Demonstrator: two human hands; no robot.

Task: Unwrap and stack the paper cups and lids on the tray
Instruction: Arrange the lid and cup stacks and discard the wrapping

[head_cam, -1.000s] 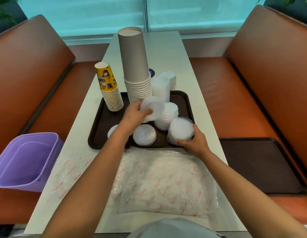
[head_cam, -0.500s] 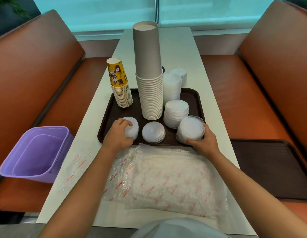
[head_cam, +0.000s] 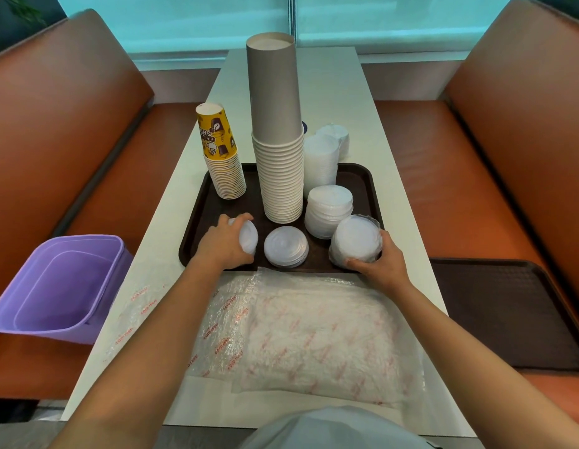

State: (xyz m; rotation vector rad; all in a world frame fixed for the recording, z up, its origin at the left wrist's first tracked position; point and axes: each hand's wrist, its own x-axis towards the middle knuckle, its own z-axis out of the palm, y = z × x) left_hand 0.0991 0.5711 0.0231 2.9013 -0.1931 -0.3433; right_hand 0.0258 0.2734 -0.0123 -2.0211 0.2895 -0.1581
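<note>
Orange booth seats (head_cam: 71, 131) flank a narrow white counter (head_cam: 398, 176) under a window, and a dark tray (head_cam: 359, 176) sits across its middle. On the tray stand a tall stack of grey paper cups (head_cam: 278, 150) and, to its left, a shorter stack of yellow printed cups (head_cam: 221, 153); both are inverted, probably so they nest and stand steady. White lid stacks (head_cam: 328, 205) line the tray's right side, and a low pile of lids (head_cam: 285, 246) lies at the near edge.

The left hand (head_cam: 225, 244) has its fingers curled round a small stack of lids (head_cam: 248, 236) at the tray's near left, apparently setting it beside the low pile. The right hand (head_cam: 383, 259) grips a lid bundle (head_cam: 356, 243) that appears to be in clear wrap, on the tray's near right corner, likely steadying it for unwrapping. Crumpled plastic wrapping (head_cam: 314, 335) lies on the counter near the person, and a purple bin (head_cam: 58, 286) on the left seat looks ready for it. A second tray (head_cam: 508, 312) rests on the right seat.
</note>
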